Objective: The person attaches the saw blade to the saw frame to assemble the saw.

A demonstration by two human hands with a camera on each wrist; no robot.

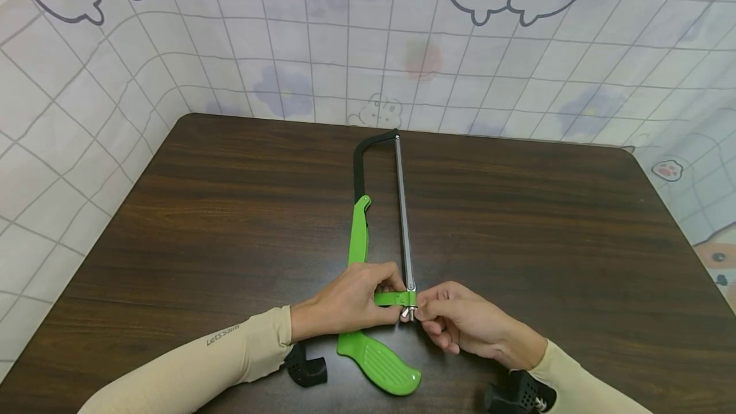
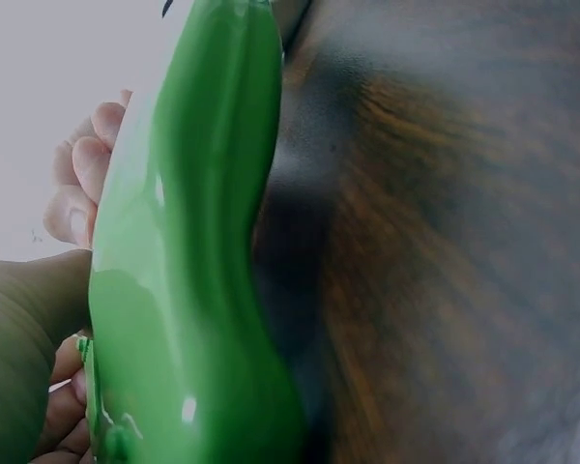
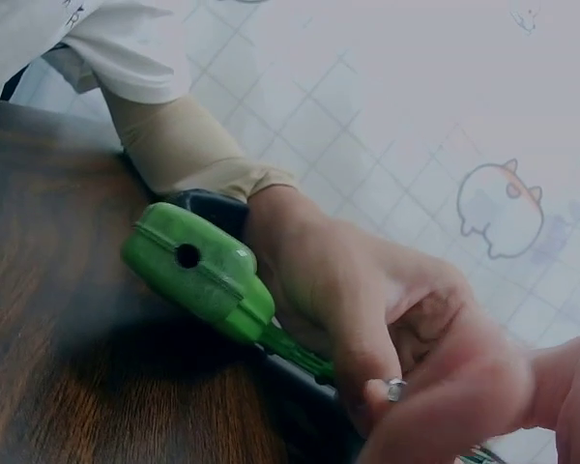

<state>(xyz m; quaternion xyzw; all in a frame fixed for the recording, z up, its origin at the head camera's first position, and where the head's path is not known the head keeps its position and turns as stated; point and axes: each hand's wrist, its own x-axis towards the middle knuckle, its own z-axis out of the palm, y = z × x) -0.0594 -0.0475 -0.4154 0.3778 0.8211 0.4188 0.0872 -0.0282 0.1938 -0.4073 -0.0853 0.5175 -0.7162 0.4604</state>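
A hacksaw with a green handle (image 1: 386, 368) and a black bowed front frame (image 1: 359, 168) lies on the table, pointing away from me. Its silver blade bar (image 1: 404, 222) runs along the right side. My left hand (image 1: 351, 299) holds the saw around the green cross-arm (image 1: 391, 299) at the bar's near end. A small metal wing nut (image 1: 407, 314) sticks out there. From the right, my right hand (image 1: 474, 321) pinches at this wing nut with thumb and index finger. The handle fills much of the left wrist view; in the right wrist view its holed butt (image 3: 187, 255) shows.
The dark wooden table (image 1: 552, 222) extends around the saw. Behind and beside it hangs a white grid-patterned cloth (image 1: 322, 37). A black wrist device (image 1: 307, 368) sits by the left cuff, another (image 1: 520, 393) by the right one.
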